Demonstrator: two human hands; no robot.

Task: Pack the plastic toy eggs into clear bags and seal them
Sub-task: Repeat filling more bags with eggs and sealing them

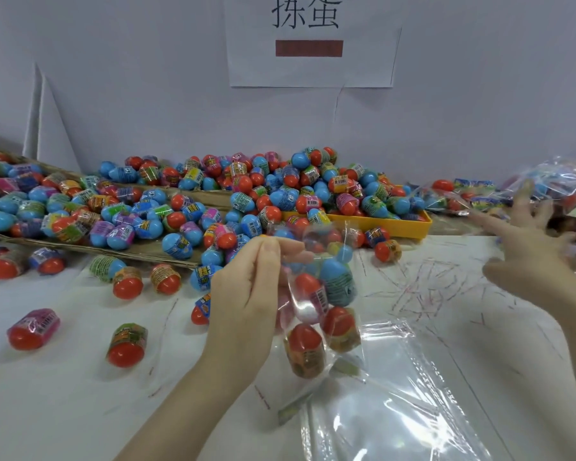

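A white tabletop (80,394), scribbled with red pen marks, carries a heap of plastic toy eggs (240,191), far too many to count, spilling over flattened cardboard (167,251) at left and a yellow tray (396,226) at centre. A paper sign (313,41) with two large printed characters and a red bar hangs on the wall behind, its top cut off by the frame. Empty clear bags (396,394) lie in a loose stack at lower right, their number hard to tell through the glare. At far right, a pile of packed bags (559,188) runs out of view. The left hand (246,301) holds a filled clear bag (323,314) upright above the tabletop, its grip pinched on the bag's upper edge; about five eggs show inside, some hidden behind the fingers. The right hand (532,234), blurred, reaches toward the packed bags with its grip apart, fingers spread. Six loose eggs (127,344) lie scattered at lower left, well apart from the heap.
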